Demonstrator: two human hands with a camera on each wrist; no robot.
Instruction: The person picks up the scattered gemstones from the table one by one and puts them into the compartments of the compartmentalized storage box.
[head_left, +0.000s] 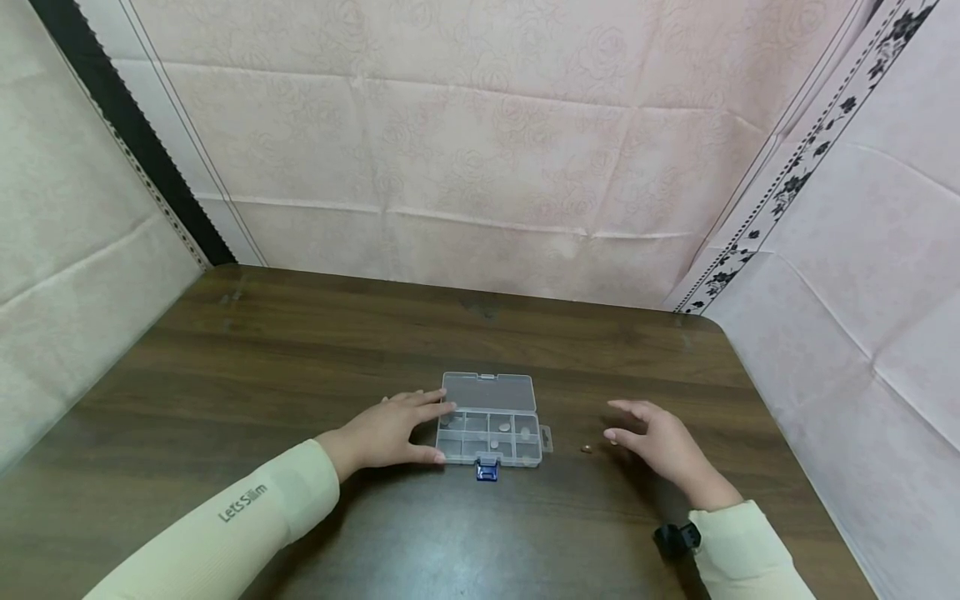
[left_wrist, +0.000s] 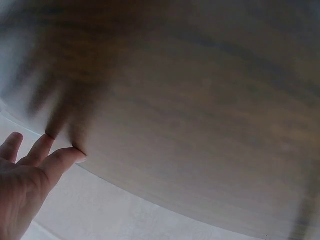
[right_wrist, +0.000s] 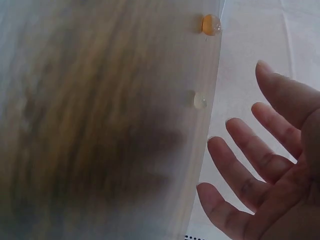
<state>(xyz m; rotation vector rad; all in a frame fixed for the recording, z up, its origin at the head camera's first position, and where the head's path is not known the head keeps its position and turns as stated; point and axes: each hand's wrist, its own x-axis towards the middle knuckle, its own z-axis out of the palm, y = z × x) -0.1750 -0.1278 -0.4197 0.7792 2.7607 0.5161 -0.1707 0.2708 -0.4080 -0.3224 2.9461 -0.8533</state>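
A clear plastic compartment box (head_left: 487,437) lies on the table with its lid (head_left: 489,392) folded back and a blue latch (head_left: 487,472) at the front. Several small pale pieces sit in its compartments. My left hand (head_left: 390,432) touches the box's left side with thumb and fingers extended; the left wrist view shows the hand but not the box. To the right, my right hand (head_left: 663,446) is held with loose, spread fingers and nothing in it. By its thumb lie a small amber rounded piece (right_wrist: 211,25) and a clear rounded piece (right_wrist: 199,99), both on the table.
The dark wood-grain table (head_left: 337,350) has rounded far corners. Pale patterned cloth (head_left: 480,150) hangs behind it and along both sides. A black device (head_left: 672,540) is strapped at the right wrist.
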